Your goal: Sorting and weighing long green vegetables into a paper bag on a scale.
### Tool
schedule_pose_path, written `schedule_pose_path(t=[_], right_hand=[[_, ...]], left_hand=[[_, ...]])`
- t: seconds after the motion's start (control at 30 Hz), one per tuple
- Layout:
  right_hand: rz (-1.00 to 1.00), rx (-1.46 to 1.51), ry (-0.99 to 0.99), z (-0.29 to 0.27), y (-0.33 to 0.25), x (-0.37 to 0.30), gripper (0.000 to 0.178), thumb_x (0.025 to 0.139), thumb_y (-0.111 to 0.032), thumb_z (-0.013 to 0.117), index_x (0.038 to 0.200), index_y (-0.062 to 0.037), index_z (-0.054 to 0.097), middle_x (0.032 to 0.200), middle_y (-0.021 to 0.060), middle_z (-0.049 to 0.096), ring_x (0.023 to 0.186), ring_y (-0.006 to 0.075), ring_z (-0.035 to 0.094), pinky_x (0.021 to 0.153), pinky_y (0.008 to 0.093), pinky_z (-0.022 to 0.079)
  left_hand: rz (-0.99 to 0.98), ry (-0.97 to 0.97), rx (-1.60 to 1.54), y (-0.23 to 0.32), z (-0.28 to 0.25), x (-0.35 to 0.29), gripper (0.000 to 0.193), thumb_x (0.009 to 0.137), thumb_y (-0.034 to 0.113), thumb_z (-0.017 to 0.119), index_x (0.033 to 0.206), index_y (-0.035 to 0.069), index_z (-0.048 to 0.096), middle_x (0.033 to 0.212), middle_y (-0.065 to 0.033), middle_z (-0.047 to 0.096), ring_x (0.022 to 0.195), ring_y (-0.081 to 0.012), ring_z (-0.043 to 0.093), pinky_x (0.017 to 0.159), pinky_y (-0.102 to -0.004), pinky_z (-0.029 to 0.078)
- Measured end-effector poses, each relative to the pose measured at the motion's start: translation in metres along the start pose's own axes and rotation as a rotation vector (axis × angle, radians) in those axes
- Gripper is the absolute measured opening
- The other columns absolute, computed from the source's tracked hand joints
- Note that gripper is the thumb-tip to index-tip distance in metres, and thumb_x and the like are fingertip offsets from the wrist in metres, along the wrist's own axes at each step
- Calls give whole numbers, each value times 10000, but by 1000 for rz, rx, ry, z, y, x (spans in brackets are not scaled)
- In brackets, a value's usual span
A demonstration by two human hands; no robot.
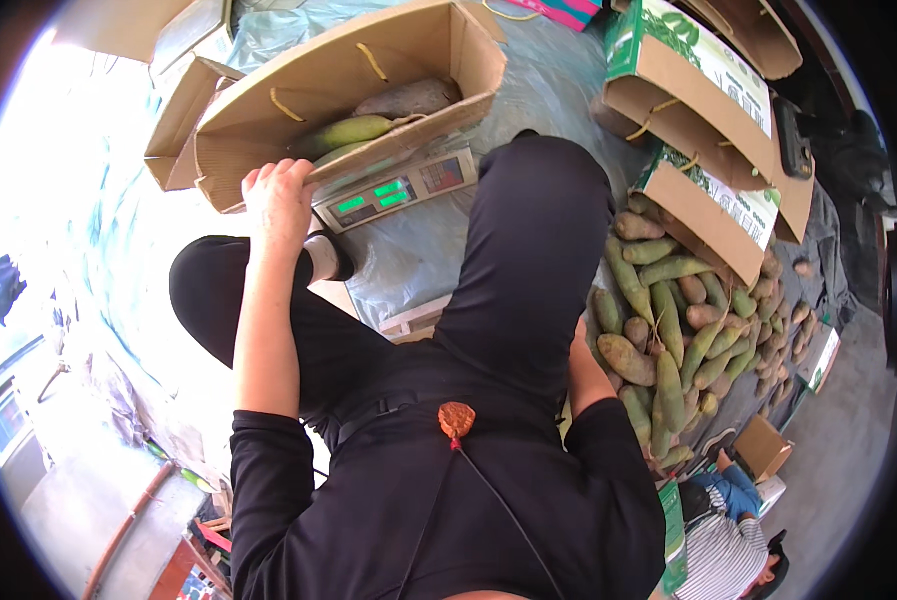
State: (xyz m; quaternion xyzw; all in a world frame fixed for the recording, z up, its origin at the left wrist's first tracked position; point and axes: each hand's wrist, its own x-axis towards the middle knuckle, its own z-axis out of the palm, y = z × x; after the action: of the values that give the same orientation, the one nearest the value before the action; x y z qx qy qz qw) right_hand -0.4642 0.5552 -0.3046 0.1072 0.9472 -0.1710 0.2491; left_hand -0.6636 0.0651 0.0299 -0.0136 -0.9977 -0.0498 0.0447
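Observation:
An open cardboard box [231, 128] with yellow rope handles sits on a digital scale [441, 178] with green displays. Inside it lie a green radish [354, 133] and a larger brownish root [409, 97]; the near wall hides part of the contents. My left hand [281, 200] grips the top of that wall near its left corner, fingers curled over the rim. Down beside my right thigh is my right hand [580, 345], mostly hidden behind the leg, close to a heap of green and brown radishes [669, 330]. Its fingers do not show.
More open cardboard boxes [704, 95] with green and white printing lie at the upper right, some against the heap. Plastic sheeting [559, 90] covers the floor. A person in a striped top [724, 555] is at the lower right, near a small box [762, 447].

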Motion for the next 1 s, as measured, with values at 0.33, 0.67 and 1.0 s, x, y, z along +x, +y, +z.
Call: schedule_pose_path(t=[0.33,0.67,1.0], right_hand=[[175,945,321,-233,-105,5,231,931,-208,534,1054,-44,640,1014,34,615,854,121,566,686,235,482],[-734,1190,665,-431,-293,3,278,973,-182,470,1138,9,587,1124,117,611,988,183,605,800,343,537],[-906,1303,-132,-395,-435,33,446,747,-82,730,1143,-29,531,1058,102,606,987,197,580,870,306,459]], left_hand=[[-19,21,-20,-2,0,-3,149,710,80,661,853,119,642,802,-46,610,864,-249,581,878,-419,392],[6,58,-40,-1,0,-2,163,710,72,654,866,118,643,816,-46,610,873,-246,580,877,-413,390],[25,101,-47,-1,3,-2,191,699,63,674,883,103,640,822,-62,579,876,-259,565,835,-404,402]])
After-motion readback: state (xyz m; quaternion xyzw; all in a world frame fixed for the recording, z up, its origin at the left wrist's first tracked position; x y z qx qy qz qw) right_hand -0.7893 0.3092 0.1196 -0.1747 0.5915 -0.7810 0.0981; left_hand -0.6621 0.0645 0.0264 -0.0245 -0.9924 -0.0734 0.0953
